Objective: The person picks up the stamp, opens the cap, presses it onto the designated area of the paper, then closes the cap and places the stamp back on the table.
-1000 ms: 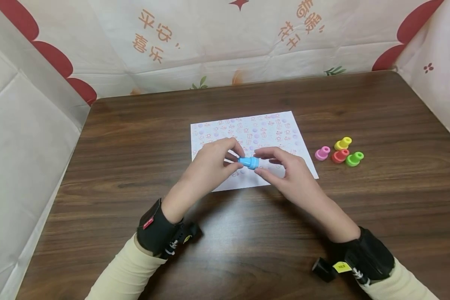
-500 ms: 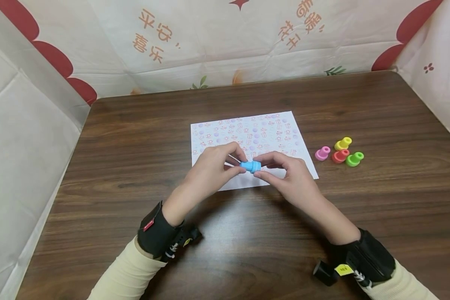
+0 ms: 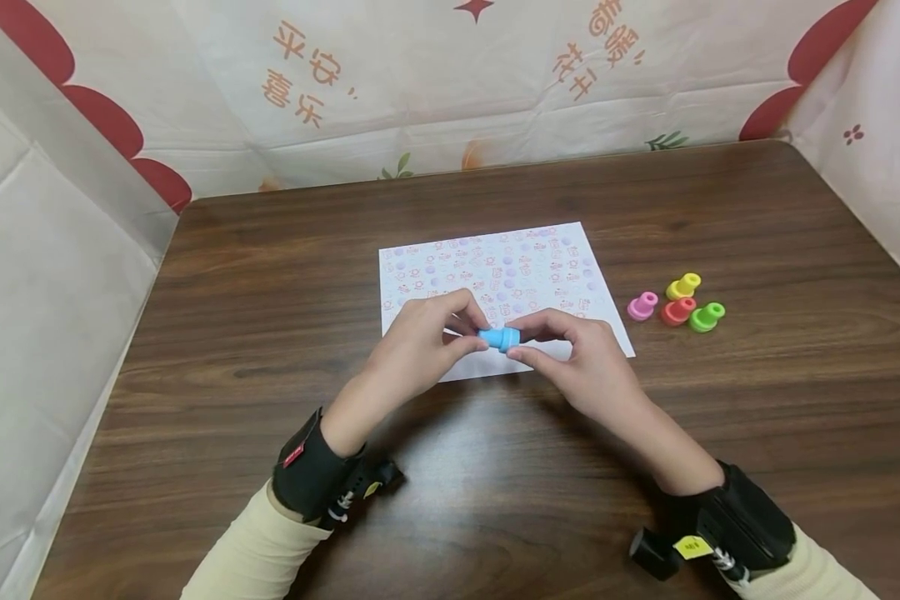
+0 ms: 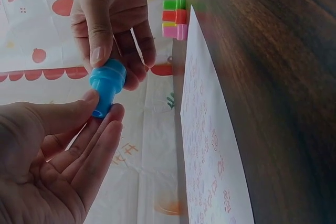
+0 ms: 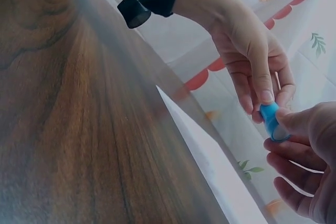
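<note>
A small blue toy stamp (image 3: 499,338) lies sideways in the air over a white sheet of paper (image 3: 547,283) covered in small red and purple prints. My left hand (image 3: 418,343) pinches its narrow handle end between thumb and fingers. At the wide end, the thumb and fingertips of my right hand (image 3: 596,360) grip the stamp from the other side. The left wrist view shows the blue stamp (image 4: 108,85) with its wide part in the right fingers. In the right wrist view, a pale round end of the stamp (image 5: 280,134) faces the right palm.
To the right of the paper stand several more stamps close together: pink (image 3: 642,306), yellow (image 3: 683,287), red (image 3: 678,312) and green (image 3: 707,317). All are on a dark wooden table (image 3: 270,275). A printed white cloth (image 3: 435,83) hangs behind its far edge.
Both hands have come slightly nearer the body with the blue stamp, baring more prints on the paper. The right fingertips have drawn closer round its wide end.
</note>
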Action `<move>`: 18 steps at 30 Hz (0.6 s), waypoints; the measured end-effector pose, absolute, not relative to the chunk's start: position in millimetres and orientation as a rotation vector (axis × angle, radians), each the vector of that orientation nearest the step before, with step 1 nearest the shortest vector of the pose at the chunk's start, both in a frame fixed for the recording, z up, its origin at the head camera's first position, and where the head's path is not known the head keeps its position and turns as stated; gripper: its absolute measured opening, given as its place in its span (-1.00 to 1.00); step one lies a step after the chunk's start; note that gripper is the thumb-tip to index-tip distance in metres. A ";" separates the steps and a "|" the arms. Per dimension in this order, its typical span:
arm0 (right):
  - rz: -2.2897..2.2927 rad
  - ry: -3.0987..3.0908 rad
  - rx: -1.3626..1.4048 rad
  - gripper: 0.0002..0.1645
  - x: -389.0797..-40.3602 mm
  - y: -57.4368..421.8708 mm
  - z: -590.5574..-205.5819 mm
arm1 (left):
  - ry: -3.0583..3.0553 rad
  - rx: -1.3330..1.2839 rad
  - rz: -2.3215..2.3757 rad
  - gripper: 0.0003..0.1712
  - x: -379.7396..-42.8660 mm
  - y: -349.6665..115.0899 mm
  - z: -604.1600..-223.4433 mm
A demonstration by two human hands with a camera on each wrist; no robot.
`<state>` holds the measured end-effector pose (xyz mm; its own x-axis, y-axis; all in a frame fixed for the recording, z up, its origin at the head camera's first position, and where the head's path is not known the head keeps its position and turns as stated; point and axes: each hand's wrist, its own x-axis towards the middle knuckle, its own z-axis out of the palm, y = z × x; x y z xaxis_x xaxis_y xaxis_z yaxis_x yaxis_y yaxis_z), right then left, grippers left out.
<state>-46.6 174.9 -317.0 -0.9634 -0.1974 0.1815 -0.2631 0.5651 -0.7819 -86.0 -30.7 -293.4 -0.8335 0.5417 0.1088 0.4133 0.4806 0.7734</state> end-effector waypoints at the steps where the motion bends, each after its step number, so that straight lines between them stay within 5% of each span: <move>1: 1.370 -2.710 0.399 -0.72 -46.4 174.5 -316.6 | 2.570 0.836 1.291 -0.86 -86.0 -30.9 -293.2; 18: 1.374 -2.679 0.458 -0.73 -44.4 173.5 -314.5 | 2.572 0.899 1.334 -0.83 -84.4 -32.0 -296.6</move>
